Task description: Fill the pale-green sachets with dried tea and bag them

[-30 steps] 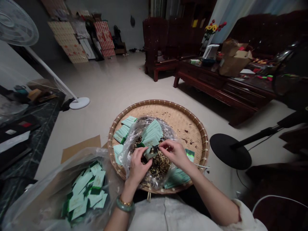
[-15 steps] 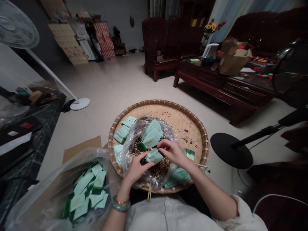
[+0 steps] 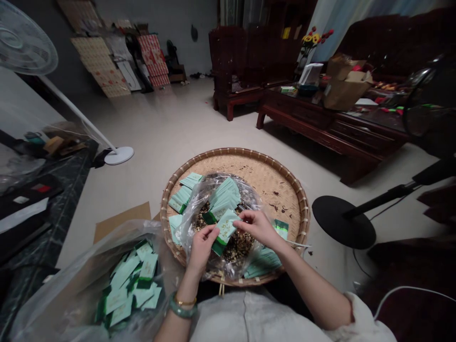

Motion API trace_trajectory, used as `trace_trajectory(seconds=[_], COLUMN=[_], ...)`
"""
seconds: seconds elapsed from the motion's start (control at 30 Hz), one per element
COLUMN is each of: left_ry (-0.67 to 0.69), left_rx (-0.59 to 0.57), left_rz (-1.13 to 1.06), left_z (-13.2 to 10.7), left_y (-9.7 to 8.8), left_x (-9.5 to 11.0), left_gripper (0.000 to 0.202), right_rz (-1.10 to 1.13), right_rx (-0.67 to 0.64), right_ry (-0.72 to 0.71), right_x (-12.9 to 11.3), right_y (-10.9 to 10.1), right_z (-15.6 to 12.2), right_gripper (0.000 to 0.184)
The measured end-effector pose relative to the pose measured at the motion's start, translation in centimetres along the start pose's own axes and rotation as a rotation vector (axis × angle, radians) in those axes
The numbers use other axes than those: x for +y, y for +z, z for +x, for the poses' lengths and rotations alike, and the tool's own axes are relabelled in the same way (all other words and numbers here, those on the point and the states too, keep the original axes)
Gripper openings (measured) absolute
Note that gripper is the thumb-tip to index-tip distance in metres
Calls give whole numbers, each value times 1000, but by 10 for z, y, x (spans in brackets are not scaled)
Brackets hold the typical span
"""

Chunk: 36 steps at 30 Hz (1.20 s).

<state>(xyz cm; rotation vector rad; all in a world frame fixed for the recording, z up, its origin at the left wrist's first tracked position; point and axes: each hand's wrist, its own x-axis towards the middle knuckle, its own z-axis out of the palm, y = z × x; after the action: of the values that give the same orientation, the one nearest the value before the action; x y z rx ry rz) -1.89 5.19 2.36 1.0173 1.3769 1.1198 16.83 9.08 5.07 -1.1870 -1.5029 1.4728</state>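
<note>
Between my two hands is a pale green paper packet (image 3: 225, 229) with gold lettering and a dark green band at its lower end. My left hand (image 3: 202, 247) pinches its left edge, and my right hand (image 3: 255, 228) pinches its right edge near the top. Below the packet lies a clear plastic bag (image 3: 192, 204) with loose dark and yellowish dried bits (image 3: 239, 247) inside. A fanned stack of the same packets (image 3: 224, 195) rests on those bits, just beyond my fingers. All this sits in a round woven bamboo tray (image 3: 249, 159).
More packet stacks lie at the tray's left (image 3: 181, 197) and lower right (image 3: 262, 262). A large plastic bag (image 3: 64, 285) of filled packets (image 3: 130, 280) stands at left. A white fan (image 3: 121, 155), a black fan base (image 3: 342, 222) and a wooden table (image 3: 320, 118) surround the tray.
The packet has turned from lying sideways to tilted, with its lettered face now up. My left hand has shifted from wrapping around it to pinching its edge.
</note>
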Motion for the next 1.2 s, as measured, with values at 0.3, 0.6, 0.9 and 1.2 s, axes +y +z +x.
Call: trace_trajectory(seconds=[0.3, 0.6, 0.9, 1.2], left_ry=[-217, -204, -10, 7], left_rx=[-213, -379, -389, -339], left_rz=[19, 72, 331, 276], left_z=[-5, -3, -6, -4], left_y=[-3, -11, -9, -7], left_x=[8, 5, 10, 4], left_gripper=[31, 31, 31, 19], right_rz=[175, 10, -549, -625], right_rx=[-109, -553, -463, -329], right_ry=[81, 87, -168, -496], right_x=[1, -24, -24, -64], right_y=[-18, -41, -17, -26], right_z=[-1, -4, 5, -12], right_gripper=[38, 32, 11, 19])
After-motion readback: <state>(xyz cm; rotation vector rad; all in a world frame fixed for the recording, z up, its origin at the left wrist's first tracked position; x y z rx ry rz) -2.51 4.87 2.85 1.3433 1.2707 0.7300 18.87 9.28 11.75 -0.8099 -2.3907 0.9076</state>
